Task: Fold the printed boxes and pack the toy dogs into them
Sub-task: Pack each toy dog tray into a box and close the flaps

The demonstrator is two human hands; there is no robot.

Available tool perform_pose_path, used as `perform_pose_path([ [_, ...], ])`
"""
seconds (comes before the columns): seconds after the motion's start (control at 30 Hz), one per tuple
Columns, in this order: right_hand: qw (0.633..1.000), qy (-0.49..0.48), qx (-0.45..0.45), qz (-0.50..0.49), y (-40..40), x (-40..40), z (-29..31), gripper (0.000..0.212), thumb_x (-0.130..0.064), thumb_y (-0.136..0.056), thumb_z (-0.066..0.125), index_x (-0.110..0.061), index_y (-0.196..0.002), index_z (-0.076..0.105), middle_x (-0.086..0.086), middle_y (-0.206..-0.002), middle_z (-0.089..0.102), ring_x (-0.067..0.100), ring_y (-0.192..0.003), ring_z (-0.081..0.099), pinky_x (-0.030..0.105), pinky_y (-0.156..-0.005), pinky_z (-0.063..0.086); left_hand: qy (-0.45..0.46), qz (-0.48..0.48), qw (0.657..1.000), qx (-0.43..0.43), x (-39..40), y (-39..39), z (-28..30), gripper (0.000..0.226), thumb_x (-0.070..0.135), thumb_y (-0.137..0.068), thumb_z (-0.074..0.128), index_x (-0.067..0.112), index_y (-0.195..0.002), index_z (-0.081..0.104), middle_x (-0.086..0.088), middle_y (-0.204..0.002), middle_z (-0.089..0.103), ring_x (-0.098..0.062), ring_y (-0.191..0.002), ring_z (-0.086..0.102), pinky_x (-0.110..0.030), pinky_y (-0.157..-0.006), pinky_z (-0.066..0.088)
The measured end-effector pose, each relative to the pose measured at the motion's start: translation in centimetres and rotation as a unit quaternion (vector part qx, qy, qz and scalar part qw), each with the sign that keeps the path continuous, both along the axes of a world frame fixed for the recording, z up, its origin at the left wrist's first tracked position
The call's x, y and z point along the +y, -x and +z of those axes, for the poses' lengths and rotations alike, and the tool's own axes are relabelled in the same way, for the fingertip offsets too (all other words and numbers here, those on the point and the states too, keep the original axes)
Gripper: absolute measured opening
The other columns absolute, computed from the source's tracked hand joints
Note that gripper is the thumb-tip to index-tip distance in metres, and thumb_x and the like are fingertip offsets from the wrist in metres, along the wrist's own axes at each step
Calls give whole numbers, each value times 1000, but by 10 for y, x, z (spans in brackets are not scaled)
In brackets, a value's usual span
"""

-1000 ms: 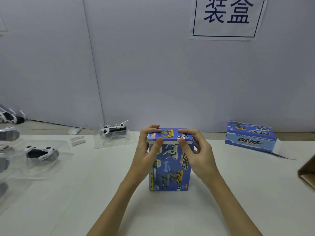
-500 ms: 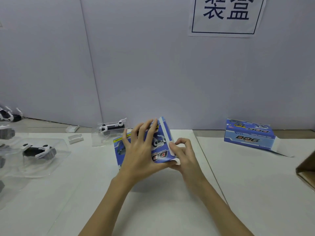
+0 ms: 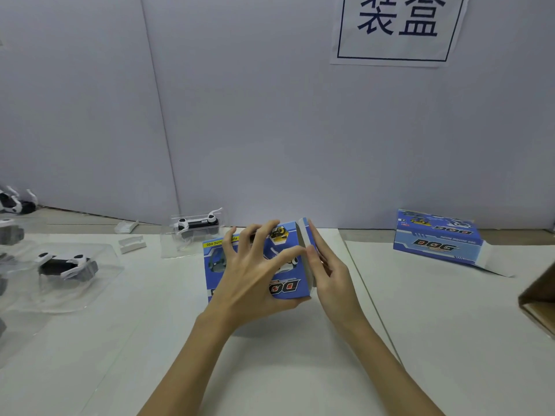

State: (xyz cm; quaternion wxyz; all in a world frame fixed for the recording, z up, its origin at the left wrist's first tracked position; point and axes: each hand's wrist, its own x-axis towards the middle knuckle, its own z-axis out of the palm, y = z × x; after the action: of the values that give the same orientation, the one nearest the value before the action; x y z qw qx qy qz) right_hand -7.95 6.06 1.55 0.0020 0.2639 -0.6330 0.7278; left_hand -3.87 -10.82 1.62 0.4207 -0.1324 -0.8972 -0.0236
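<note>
Head view: the box (image 3: pixel 258 265), light, crushable card, is gripped by the spread left hand (image 3: pixel 255 277); its end flap (image 3: pixel 304 244) is pressed by the flat right hand (image 3: pixel 330 274); corners are judged best held.

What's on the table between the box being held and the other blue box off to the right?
Nothing: in the head view, only bare white table with a seam line lies between the held box and the other blue box.
</note>
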Motion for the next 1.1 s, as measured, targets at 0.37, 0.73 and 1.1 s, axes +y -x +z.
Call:
perform_pose_path([
  [0.37, 999, -32, 34, 13, 2, 0, -4, 48, -37, -95, 50, -45, -142, 47, 6, -135, 64, 17, -117, 70, 28, -76, 63, 13, 38, 999, -7, 6, -1, 2, 71, 84, -75, 62, 47, -133, 47, -9, -155, 44, -38, -135, 47, -67, -107, 32],
  [0.73, 994, -44, 20, 93, -1, 1, -1, 52, -43, -102, 35, -53, -152, 27, -7, -156, 42, 3, -131, 57, 23, -82, 59, 7, 39, 999, 1, 11, -3, 4, 75, 84, -74, 63, 44, -136, 48, -13, -157, 45, -39, -135, 48, -68, -104, 35],
  [1.1, 995, -46, 23, 87, 0, 7, 5, 45, -36, -106, 42, -47, -150, 42, -28, -140, 58, 8, -131, 59, 23, -92, 58, -79, 43, 996, -7, 9, -8, 12, 75, 85, -77, 59, 38, -135, 62, -8, -155, 45, -33, -132, 49, -57, -103, 37],
])
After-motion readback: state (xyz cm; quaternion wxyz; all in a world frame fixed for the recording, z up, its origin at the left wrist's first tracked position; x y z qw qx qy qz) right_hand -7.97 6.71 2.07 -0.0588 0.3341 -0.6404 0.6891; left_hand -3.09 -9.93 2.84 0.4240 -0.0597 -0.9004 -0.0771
